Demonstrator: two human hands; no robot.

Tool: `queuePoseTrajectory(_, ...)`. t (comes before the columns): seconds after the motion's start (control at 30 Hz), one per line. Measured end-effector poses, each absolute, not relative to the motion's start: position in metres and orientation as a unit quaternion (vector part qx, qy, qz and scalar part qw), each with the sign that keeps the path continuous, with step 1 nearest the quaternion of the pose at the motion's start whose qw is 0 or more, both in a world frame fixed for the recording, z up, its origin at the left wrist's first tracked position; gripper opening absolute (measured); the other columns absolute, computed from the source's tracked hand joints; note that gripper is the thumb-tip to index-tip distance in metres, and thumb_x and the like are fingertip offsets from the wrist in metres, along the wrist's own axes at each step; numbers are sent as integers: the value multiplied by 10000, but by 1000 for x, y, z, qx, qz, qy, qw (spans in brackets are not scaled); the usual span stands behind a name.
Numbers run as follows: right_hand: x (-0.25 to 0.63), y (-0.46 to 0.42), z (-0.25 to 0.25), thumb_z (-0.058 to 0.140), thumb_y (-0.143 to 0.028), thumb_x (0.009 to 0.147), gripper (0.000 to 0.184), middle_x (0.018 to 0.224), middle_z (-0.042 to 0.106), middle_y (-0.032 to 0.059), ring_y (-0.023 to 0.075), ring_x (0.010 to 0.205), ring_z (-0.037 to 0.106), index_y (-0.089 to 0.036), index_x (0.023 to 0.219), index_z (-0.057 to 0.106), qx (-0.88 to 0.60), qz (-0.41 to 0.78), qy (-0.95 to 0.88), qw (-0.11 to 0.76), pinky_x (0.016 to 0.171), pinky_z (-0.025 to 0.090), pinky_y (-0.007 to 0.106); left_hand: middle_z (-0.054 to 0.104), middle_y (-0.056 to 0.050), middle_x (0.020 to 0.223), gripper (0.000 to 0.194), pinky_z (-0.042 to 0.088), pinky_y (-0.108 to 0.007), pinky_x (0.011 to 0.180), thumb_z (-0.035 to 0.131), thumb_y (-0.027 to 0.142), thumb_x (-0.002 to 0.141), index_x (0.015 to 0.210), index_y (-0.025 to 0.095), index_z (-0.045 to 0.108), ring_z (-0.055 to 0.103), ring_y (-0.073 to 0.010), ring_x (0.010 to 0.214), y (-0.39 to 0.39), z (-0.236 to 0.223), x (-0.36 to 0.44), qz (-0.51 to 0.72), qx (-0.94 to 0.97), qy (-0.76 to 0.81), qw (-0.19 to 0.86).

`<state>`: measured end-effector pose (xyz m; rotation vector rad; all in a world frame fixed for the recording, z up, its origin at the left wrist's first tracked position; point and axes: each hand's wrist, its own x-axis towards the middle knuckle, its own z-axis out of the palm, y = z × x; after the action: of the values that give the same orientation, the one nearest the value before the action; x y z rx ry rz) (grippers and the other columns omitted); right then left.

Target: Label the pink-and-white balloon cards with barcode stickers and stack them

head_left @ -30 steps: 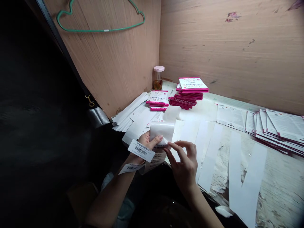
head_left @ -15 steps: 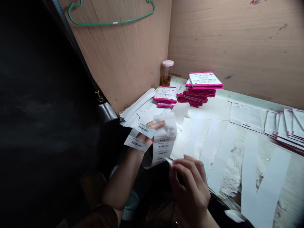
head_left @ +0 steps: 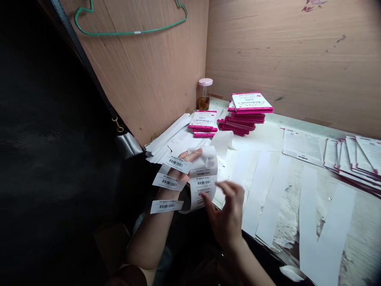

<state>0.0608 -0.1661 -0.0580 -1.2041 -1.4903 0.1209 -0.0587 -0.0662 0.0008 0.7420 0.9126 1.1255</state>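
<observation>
My left hand (head_left: 182,174) is closed on a curling strip of barcode labels (head_left: 203,186), its thumb lying over the blank upper part. Printed labels run down the strip's front. Three peeled barcode labels hang off the left hand and forearm: an upper label (head_left: 177,163) by the fingers, a middle label (head_left: 169,181) near the wrist, and a lower label (head_left: 166,206) on the forearm. My right hand (head_left: 229,208) is at the strip's right edge, thumb and forefinger apart, the thumb tip against the printed face. I see nothing held in it.
White-and-pink birthday packets stand in a small stack (head_left: 202,122) and a taller pile (head_left: 250,105). Face-down packets (head_left: 351,155) fan out at right. Paper strips (head_left: 269,198) cover the worn tabletop. A pink-lidded jar (head_left: 204,95) stands in the corner; a green hanger (head_left: 133,33) is on the wall.
The label that was between my right fingers is gone from them, and a third label now sits on my left forearm. My right hand has moved up to the strip, fingers spread.
</observation>
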Motion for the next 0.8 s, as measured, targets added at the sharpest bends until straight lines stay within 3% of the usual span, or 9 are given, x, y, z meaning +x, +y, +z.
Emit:
queuePoseTrajectory(0.07,80,-148,-56,660,-271,852,341,1000,591,66,203,906,600,-250,1158,511,-501,142,-615,592,770,545,379,754,-86,911,413,555,-321,738,783,416,743,1029,144,659,718,-238,801,-71,5,-59,494,340,394,697)
queuePoseTrajectory(0.17,95,-130,-56,605,-238,890,276,830,587,-2,143,746,594,-255,1156,534,-463,223,-616,597,726,544,321,756,-82,864,426,549,-313,732,827,374,700,1006,127,662,715,-235,806,-76,7,-59,450,381,395,704)
queuePoseTrajectory(0.27,97,-130,-52,610,-199,887,272,814,567,6,144,743,577,-249,1154,609,-472,139,-641,589,705,522,310,756,-68,860,410,544,-307,732,855,322,663,965,126,661,712,-219,807,-79,5,-61,421,422,394,700)
queuePoseTrajectory(0.43,92,-141,-43,625,-154,872,217,867,582,41,166,786,581,-233,1071,663,-487,-8,-650,584,681,520,318,741,-37,855,293,529,-308,749,792,331,731,924,157,656,692,-154,725,-84,1,-60,438,459,392,666)
queuePoseTrajectory(0.57,88,-142,-42,672,-138,838,269,860,609,51,178,782,557,-235,1089,669,-506,-125,-655,548,709,505,338,736,-52,885,286,532,-330,770,771,319,743,945,159,646,692,-186,780,-86,-3,-54,460,476,406,631)
queuePoseTrajectory(0.8,86,-141,-44,670,-122,835,325,907,629,70,195,834,554,-218,1145,644,-512,-140,-661,531,818,499,397,727,-33,874,209,515,-321,780,725,313,786,943,192,659,674,-206,820,-90,-10,-47,515,512,437,531)
